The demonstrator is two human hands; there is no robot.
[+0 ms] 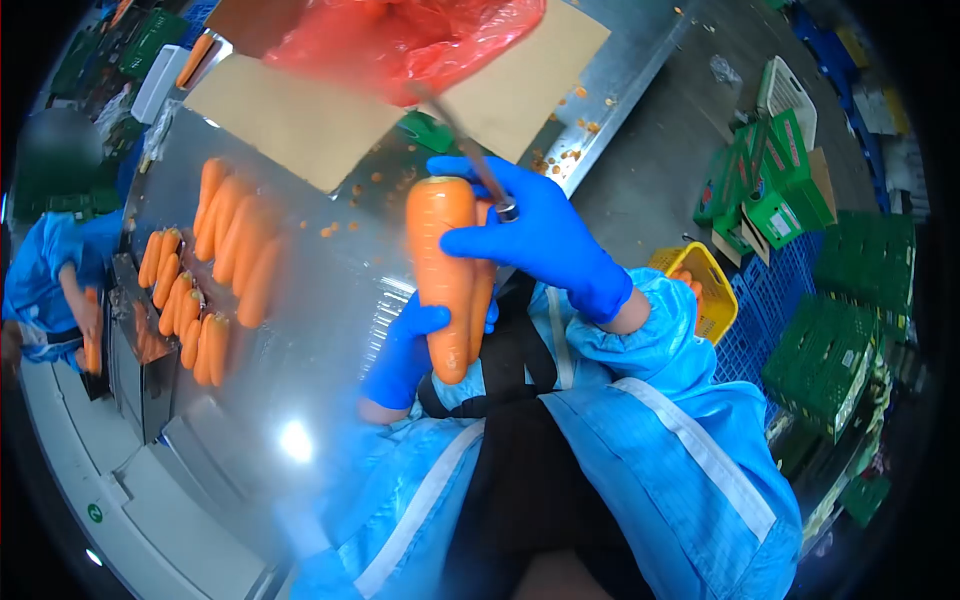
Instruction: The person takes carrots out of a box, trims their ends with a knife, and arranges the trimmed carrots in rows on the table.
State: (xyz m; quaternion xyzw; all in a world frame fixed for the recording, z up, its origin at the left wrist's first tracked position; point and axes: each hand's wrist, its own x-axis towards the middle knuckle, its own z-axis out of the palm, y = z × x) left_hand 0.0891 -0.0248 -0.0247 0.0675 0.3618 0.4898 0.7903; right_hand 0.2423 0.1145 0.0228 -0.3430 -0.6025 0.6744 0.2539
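Two large carrots [445, 270], side by side, stand nearly upright in front of my body, tips pointing down. My left hand [405, 345], in a blue glove, is wrapped round their lower part, its thumb in front. From above and the right, my right hand [540, 225], also gloved, has its thumb on the front carrot and its forefinger near the thick tops. A thin, dark knife [468, 150] is held in that same hand and points up and away; its far end is blurred. The carrots hide some fingers of both hands.
On the steel table [330, 290], several carrots [235, 230] lie in groups at left. An open cardboard box [300, 120] with a red plastic bag [410, 45] stands ahead. Beside me at right is a yellow basket [715, 290] of carrots. A co-worker's sleeve [45, 265] shows at left.
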